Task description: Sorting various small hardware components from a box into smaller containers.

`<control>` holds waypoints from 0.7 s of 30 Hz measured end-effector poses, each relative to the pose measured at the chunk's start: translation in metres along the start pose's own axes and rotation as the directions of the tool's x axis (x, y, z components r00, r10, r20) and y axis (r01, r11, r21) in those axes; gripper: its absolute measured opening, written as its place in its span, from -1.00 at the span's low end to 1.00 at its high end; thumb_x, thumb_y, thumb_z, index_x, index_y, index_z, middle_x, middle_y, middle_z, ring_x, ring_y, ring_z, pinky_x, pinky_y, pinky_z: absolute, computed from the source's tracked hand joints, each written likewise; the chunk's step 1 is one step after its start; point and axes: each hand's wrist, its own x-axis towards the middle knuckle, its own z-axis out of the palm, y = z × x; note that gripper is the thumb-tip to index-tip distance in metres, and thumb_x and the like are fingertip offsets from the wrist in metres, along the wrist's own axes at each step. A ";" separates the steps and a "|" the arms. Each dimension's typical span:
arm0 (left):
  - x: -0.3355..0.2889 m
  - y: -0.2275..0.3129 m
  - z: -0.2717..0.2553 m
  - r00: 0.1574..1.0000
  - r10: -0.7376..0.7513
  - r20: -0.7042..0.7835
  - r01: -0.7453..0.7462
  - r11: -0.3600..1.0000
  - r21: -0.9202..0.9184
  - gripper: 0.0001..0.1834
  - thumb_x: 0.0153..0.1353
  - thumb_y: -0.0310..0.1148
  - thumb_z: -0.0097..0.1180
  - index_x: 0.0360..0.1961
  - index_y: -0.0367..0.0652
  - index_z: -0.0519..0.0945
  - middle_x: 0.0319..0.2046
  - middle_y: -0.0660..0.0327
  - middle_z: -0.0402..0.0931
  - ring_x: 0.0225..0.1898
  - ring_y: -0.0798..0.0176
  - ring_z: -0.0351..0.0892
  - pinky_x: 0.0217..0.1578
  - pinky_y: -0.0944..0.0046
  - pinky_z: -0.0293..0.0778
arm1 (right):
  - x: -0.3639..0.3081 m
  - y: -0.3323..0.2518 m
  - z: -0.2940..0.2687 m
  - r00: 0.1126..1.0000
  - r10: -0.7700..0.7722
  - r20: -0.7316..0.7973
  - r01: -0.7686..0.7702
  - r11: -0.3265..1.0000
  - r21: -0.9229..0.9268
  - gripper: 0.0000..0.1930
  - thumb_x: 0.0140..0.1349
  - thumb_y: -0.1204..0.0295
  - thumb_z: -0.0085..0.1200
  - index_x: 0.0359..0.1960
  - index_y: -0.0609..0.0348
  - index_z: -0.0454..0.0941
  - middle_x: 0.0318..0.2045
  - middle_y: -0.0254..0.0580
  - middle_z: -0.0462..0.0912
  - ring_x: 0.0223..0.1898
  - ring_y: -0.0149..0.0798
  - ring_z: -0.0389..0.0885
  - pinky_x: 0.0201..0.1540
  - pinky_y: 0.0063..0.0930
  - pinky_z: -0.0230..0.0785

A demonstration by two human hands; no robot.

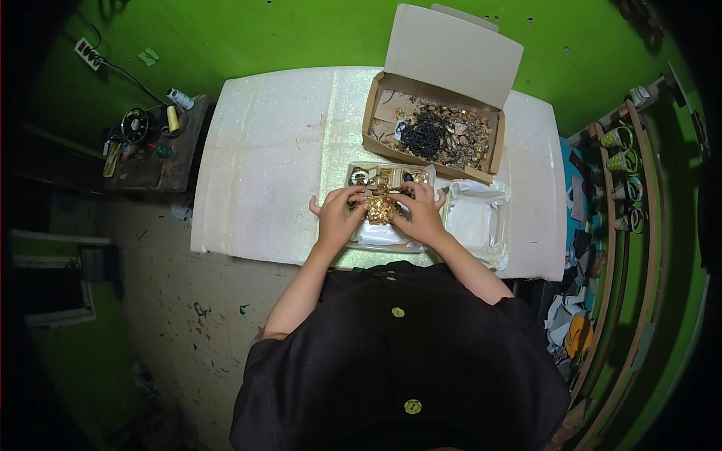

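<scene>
Between my hands is a shiny gold-coloured piece point(380, 211) with a glittering, faceted surface; its exact kind is too small to make out. My left hand point(338, 216) grips it from the left, thumb and fingertips closed on its edge, little finger sticking out. From the other side my right hand point(423, 218) pinches it with bent fingers. The piece is over a shallow white tray point(356, 242), whose far compartments hold gold and dark items partly hidden by my fingers. White plastic point(380, 234) lies in the tray's near part.
An open cardboard box point(371, 137) of dark chains and gold-coloured bits stands behind the tray. A white plastic-lined container point(475, 218) sits to the right. A pale sheet covers the table point(256, 165). At left, a small table point(143, 177) bears thread spools; a wooden shoe rack point(611, 188) is at right.
</scene>
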 end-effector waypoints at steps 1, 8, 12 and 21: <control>-0.002 -0.001 0.003 0.989 0.129 -0.072 -0.125 0.990 0.065 -0.69 0.02 -0.25 0.26 -0.15 0.04 0.59 -0.33 0.40 0.62 -0.03 0.29 0.46 0.12 -0.21 -0.24 | 0.002 -0.003 -0.001 0.998 0.066 -0.012 -0.062 0.981 0.186 -0.67 -0.02 0.14 0.20 -0.21 -0.08 0.62 0.02 -0.26 0.39 0.17 -0.14 0.17 0.15 0.10 -0.23; -0.009 -0.005 0.017 0.838 0.517 -0.177 -0.485 0.853 0.194 -0.74 0.01 -0.41 0.20 -0.21 0.07 0.64 -0.29 0.36 0.63 -0.04 0.29 0.51 0.11 -0.11 -0.23 | 0.006 -0.011 0.000 0.964 0.243 0.110 -0.263 0.802 0.537 -0.75 0.09 0.12 0.14 -0.41 0.00 0.65 -0.14 -0.44 0.51 0.07 -0.28 0.24 0.08 -0.21 -0.17; -0.009 -0.005 0.019 0.847 0.512 -0.145 -0.449 0.834 0.321 -0.66 0.04 -0.45 0.15 -0.11 0.06 0.61 -0.27 0.36 0.64 0.00 0.29 0.49 0.10 -0.09 -0.26 | 0.004 0.000 0.003 0.945 0.290 0.154 -0.328 0.826 0.458 -0.76 0.15 0.15 0.09 -0.34 0.01 0.65 -0.12 -0.46 0.51 0.06 -0.29 0.26 0.08 -0.29 -0.16; -0.016 -0.029 0.037 0.845 0.535 -0.004 -0.463 0.734 0.496 -0.61 0.04 -0.42 0.04 -0.03 0.06 0.54 -0.25 0.41 0.61 0.02 0.32 0.47 -0.01 -0.09 -0.13 | -0.007 0.019 0.005 0.913 0.382 0.147 -0.405 0.797 0.448 -0.76 0.10 0.15 0.08 -0.36 -0.03 0.67 -0.14 -0.46 0.53 0.09 -0.26 0.24 0.08 -0.14 -0.21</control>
